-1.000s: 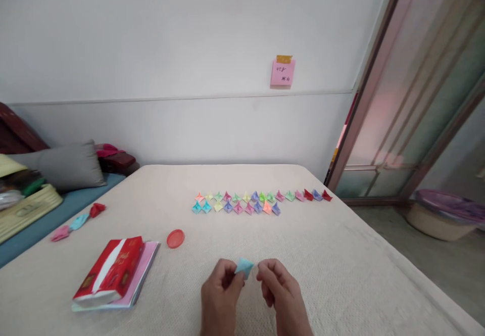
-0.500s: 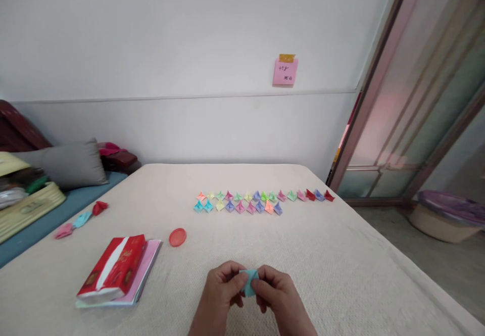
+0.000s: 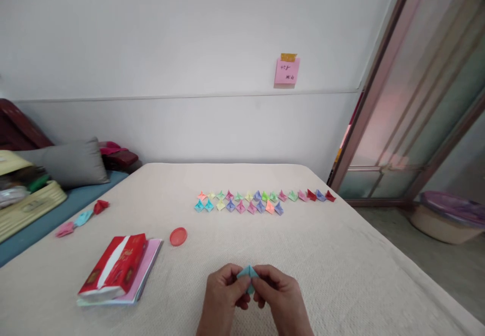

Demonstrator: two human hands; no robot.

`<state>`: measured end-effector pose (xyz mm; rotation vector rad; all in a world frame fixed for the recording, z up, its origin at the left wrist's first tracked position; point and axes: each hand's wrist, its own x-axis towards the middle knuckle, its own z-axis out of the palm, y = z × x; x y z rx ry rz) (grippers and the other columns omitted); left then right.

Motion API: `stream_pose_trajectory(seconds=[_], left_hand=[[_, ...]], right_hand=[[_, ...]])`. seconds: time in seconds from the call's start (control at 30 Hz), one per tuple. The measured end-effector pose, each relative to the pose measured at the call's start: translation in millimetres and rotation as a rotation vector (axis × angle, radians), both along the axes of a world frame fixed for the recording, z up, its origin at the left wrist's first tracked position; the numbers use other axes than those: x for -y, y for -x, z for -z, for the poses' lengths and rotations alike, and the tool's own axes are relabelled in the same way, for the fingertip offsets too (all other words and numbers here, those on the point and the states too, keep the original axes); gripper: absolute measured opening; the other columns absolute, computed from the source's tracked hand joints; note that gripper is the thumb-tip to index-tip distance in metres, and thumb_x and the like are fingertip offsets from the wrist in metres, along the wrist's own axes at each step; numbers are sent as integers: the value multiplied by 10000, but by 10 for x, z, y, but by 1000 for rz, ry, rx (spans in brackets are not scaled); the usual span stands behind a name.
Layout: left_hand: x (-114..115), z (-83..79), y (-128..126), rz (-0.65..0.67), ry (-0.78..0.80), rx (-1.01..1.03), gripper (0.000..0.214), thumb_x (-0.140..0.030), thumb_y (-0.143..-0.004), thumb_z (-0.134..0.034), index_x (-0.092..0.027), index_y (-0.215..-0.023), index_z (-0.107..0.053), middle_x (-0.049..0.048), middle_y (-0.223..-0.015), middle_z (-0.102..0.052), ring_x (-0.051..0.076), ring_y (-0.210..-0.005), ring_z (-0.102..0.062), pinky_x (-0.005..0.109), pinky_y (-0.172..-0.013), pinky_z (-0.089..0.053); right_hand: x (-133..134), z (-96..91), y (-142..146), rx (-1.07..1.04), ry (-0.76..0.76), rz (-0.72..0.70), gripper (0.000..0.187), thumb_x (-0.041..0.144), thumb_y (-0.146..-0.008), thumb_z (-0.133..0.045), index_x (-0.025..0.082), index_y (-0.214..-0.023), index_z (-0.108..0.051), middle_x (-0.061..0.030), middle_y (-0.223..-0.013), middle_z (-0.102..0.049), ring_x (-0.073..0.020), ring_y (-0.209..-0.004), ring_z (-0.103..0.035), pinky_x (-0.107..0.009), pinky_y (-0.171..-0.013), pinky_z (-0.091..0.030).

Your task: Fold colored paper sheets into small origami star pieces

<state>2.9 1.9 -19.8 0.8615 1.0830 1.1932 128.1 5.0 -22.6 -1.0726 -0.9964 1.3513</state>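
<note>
Between my hands, low over the cream bedspread (image 3: 333, 255), is a small folded piece of light blue paper (image 3: 248, 274), its tip pointing up and its lower part partly hidden by my fingers. My left hand (image 3: 223, 293) pinches its left side, and my right hand (image 3: 278, 295) pinches its right side. Farther off, two rows of small multicoloured folded paper pieces (image 3: 250, 199) lie on the bedspread.
To the left lie a red tissue packet (image 3: 113, 265) on a pink notebook (image 3: 149, 260) and a round red lid (image 3: 178, 236). Several folded pieces (image 3: 82, 218) lie on a blue mat beyond the bedspread's left edge. A pink note (image 3: 287, 70) is taped to the wall.
My hands have moved slightly lower and closer around the blue paper, which now shows a folded point at the top. The view has shifted slightly.
</note>
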Motion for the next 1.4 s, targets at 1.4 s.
stream_pose_trajectory(seconds=[1.4], left_hand=[[87, -78, 21, -8, -156, 149, 99, -185, -716, -573, -147, -678, -657, -17, -531, -573, 100, -477, -513, 217, -483, -387]], right_hand=[[83, 10, -106, 146, -376, -65, 215, 103, -703, -590, 246, -689, -749, 7, -641, -559, -112, -518, -532, -218, -462, -408]])
